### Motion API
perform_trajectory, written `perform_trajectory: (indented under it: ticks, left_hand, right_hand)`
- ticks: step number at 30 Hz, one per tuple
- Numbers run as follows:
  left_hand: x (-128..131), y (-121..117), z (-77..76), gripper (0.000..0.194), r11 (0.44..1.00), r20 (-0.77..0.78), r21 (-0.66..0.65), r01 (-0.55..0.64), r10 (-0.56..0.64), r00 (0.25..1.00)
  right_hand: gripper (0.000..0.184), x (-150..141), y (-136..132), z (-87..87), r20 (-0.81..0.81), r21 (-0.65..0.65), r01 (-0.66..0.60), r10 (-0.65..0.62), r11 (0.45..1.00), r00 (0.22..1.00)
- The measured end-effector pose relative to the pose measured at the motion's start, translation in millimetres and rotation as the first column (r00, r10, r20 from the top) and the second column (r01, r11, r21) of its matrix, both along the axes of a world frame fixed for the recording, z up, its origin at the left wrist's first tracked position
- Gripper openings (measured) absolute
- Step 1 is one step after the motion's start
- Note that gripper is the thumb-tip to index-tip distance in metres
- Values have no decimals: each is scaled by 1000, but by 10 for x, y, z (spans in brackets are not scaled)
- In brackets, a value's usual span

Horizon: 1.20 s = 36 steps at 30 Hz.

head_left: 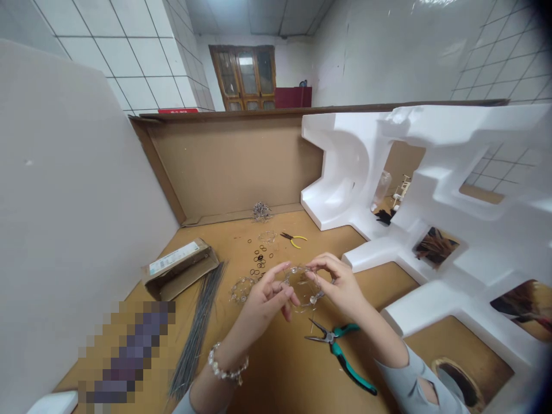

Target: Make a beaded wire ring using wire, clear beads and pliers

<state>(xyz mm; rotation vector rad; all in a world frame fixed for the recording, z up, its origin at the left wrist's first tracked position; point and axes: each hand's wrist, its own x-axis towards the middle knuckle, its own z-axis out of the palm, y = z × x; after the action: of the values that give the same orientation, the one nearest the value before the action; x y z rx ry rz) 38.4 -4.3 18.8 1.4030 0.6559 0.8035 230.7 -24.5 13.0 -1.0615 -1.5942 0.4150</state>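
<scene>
Between my two hands is a wire ring with clear beads (313, 299), raised over the brown work surface. My left hand (269, 296) has its fingers curled closed at the ring's left side. At the upper right of the ring, my right hand (336, 282) pinches the wire between thumb and fingers. Just below lie needle-nose pliers with teal handles (340, 351), their jaws apart. A second beaded wire ring (242, 289) rests left of my left hand. Several small dark rings (259, 259) are scattered beyond it.
A bundle of straight wires (198, 328) lies left, beside an open cardboard box (179, 270). Farther back are small yellow-handled pliers (295, 238), another wire ring (267, 236) and a heap of metal pieces (261, 211). White molded foam (362, 247) stands along the right.
</scene>
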Motion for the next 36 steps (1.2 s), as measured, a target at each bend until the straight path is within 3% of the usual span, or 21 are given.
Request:
perform_trajectory:
  ticks: [7,11,17,21,25,30,36]
  left_hand:
    - [-88,51,21,51,984,80,-140,107,-97,992]
    - [-145,120,42,42,955,91,-257,147,-128,988]
    - [-188,178,43,42,926,142,-314,209,-172,975]
    - [-159,168,24,40,947,63,-273,168,-157,986]
    - [-125,158,-18,35,973,-51,-198,120,-132,990]
    - [-107,174,-66,32,987,-68,-152,57,-68,995]
    - [-152,228,-84,42,973,-39,-119,198,-204,978]
  right_hand:
    - [20,45,22,-45,-289,-241,-194,120,951,950]
    - [23,47,17,-26,-338,-298,-275,169,914,926]
    - [25,123,19,30,-337,-329,-299,184,896,923]
    - [22,169,16,43,-282,-306,-288,203,907,938]
    - [15,159,-7,71,-89,-251,-195,178,948,980]
    - [10,141,-31,102,45,-188,-129,140,974,989]
    - [12,157,-34,106,62,-189,-93,106,978,992]
